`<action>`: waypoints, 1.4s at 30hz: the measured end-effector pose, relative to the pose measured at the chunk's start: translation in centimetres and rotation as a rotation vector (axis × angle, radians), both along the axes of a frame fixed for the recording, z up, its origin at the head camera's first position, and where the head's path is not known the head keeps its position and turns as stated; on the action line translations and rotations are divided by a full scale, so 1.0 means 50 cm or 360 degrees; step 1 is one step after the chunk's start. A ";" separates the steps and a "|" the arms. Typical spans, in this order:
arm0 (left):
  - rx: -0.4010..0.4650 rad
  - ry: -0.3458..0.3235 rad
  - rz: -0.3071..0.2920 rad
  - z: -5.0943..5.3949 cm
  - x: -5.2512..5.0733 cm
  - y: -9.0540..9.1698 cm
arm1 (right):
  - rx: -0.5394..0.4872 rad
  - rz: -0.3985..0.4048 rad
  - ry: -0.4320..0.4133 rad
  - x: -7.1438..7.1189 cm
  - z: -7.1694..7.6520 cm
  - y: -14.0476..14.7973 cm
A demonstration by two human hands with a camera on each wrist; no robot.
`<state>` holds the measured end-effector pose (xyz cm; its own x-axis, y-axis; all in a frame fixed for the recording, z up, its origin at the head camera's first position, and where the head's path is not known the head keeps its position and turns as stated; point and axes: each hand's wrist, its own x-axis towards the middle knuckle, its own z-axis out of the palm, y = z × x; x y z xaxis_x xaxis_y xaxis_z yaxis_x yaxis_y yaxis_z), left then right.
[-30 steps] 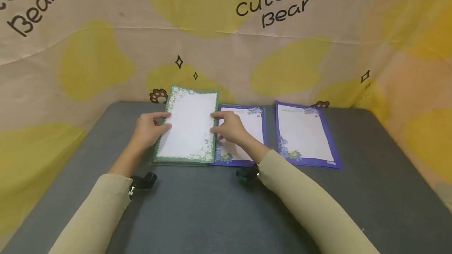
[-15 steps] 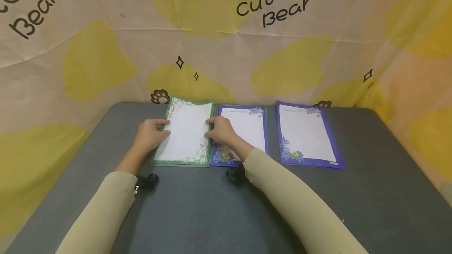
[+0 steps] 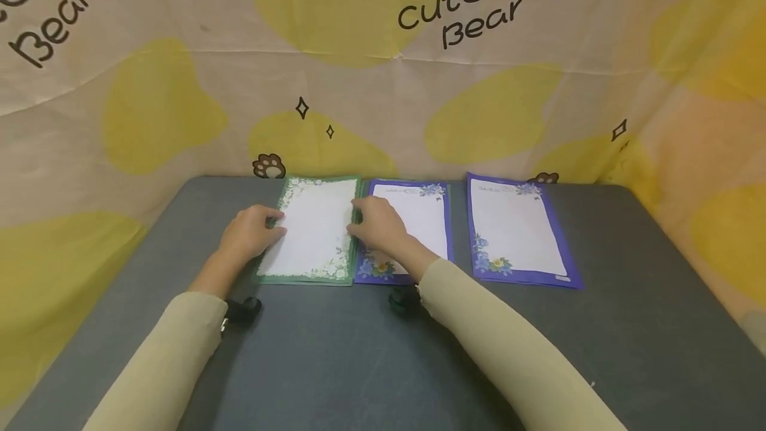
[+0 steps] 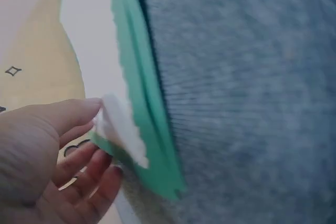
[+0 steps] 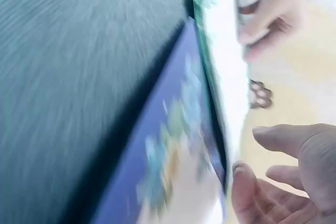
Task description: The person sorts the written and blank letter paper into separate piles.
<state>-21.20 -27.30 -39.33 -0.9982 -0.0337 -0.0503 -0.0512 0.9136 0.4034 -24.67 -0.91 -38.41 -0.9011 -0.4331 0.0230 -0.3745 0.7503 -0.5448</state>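
A white sheet of paper with a green floral border (image 3: 311,228) lies on a stack of like green-edged sheets at the left of the row. My left hand (image 3: 245,237) pinches its left edge, thumb on top; in the left wrist view fingers (image 4: 97,169) show at the edge's underside. At the right edge is my right hand (image 3: 381,225). In the right wrist view its thumb (image 5: 278,136) stands off the paper and the index finger is close against the edge. Beneath that hand lies a purple-bordered floral sheet (image 3: 419,208), partly covered by it.
Another purple-bordered stack (image 3: 517,228) lies slightly turned at the right, apart from the middle one. All lie near the back of the dark grey table (image 3: 335,358). A printed "Cute Bear" cloth (image 3: 359,85) hangs behind the table's back edge.
The green-bordered sheet has come down from a raised position onto the stack at the left, both hands lowering with it. The right hand's fingers have loosened at the edge. The purple-bordered sheets have stayed put.
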 end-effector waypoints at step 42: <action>-0.0071 -0.0111 -0.1030 -0.016 -0.092 0.273 | 0.0337 0.0236 -0.0150 -0.006 -0.039 0.326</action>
